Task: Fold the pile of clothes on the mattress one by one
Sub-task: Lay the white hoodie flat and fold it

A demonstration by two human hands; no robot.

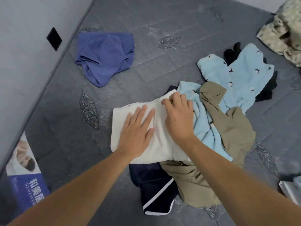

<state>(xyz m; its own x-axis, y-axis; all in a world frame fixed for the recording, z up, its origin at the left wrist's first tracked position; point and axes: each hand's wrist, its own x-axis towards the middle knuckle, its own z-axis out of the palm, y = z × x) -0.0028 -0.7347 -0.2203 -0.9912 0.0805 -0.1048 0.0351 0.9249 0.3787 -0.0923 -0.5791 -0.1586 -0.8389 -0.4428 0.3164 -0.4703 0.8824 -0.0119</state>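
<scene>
A white garment (153, 128) lies mid-mattress (146, 38), atop the clothes pile (219, 128). The left hand (138, 128) presses it flat with straight fingers; the right hand (177, 118) pinches its edge at one o'clock. It looks light, soft and limp; best gripped at corners.

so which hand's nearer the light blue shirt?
Right. The right hand pinches the far edge of the white garment right beside the light blue shirt. The left hand lies flat on the white garment, farther left.
</scene>
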